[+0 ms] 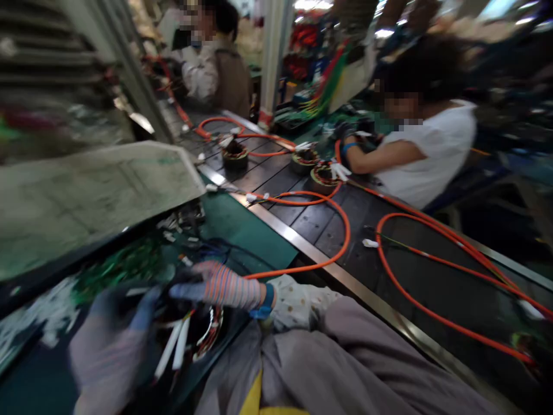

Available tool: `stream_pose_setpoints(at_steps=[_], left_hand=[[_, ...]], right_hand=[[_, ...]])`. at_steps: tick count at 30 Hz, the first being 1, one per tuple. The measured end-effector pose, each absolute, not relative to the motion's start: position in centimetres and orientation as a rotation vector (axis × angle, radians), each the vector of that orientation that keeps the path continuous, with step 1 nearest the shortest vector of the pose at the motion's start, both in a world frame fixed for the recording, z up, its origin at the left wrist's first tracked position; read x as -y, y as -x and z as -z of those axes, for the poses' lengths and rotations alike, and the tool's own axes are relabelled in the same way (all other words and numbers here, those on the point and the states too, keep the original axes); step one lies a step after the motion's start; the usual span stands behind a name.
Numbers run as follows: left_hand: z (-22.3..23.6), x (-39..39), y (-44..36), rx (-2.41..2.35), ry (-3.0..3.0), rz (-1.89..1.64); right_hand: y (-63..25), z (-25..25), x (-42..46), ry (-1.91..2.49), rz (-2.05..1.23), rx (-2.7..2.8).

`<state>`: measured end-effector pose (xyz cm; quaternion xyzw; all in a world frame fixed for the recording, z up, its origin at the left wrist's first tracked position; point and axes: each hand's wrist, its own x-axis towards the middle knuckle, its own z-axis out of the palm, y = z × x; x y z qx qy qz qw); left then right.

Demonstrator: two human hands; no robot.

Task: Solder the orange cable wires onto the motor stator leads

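Both my hands wear striped gloves with dark fingertips. My right hand [216, 285] reaches left from a dotted sleeve cover and rests its fingers on top of a motor stator [190, 334] with copper windings and white sleeved leads, lying on the green mat. My left hand [114, 346], blurred by motion, is at the stator's left side, its fingers curled against it. Whether either hand grips the stator is not clear.
A slatted conveyor [432, 288] runs on the right with orange hoses [345, 230] and more stators [235, 154]. Two other people sit along it, one in white [432, 150], one farther back [216, 69]. A tilted board [86, 196] stands at left.
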<state>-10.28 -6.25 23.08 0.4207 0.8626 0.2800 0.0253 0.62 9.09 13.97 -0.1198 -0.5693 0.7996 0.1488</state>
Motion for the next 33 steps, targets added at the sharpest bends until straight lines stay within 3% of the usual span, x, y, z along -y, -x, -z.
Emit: stream_pose_setpoints(at_steps=[3,7,12,26,29,33], left_hand=[[-23.9,6.9,10.0,-2.589,-1.057,-0.903],[-23.2,7.3,10.6,-2.128,-1.065,-1.254],[-20.9,7.7,10.3,-2.079,-0.989,-1.434],[-21.6,6.7,10.9,-2.181,-1.28,-1.205],[-22.1,6.2,10.0,-2.233,-1.304,-1.067],[-21.7,6.5,8.3,-2.323,-1.503,-0.607]], right_hand=[[-3.1,-15.7,-8.2,0.404,-2.296,1.636],[-3.3,-16.3,-8.0,0.548,-2.341,1.671],[-3.2,-16.0,-7.8,0.57,-2.321,1.702],[-3.5,-14.9,-8.5,0.427,-2.311,1.784],[-5.5,-13.3,-9.1,0.273,-2.081,1.986],[-11.4,-11.3,-10.0,0.35,-1.193,2.527]])
